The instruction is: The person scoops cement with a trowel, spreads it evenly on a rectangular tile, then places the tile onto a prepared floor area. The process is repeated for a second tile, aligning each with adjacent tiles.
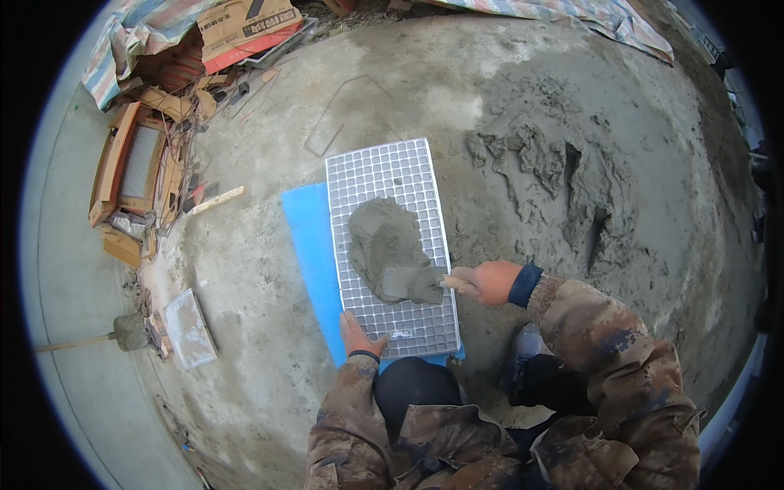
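Observation:
A tile (380,170) with a square grid over its grey back lies face down in front of me, on a blue sheet (306,237) that shows along its left side. A thick patch of wet mortar (384,233) covers its middle. My right hand (488,282) is closed round the handle of a trowel (412,283), whose mortar-smeared blade lies flat at the near right part of the patch. At the tile's near left edge rests my left hand (362,336), fingers stretched along the rim and thumb apart on the grid.
A large spread of wet mortar (563,171) covers the floor at the right. Torn cardboard (167,102) and scraps lie by the left wall. A mortar-smeared board (190,328) and a long-handled tool (129,332) are at the left. Striped sheeting (563,12) lies far back.

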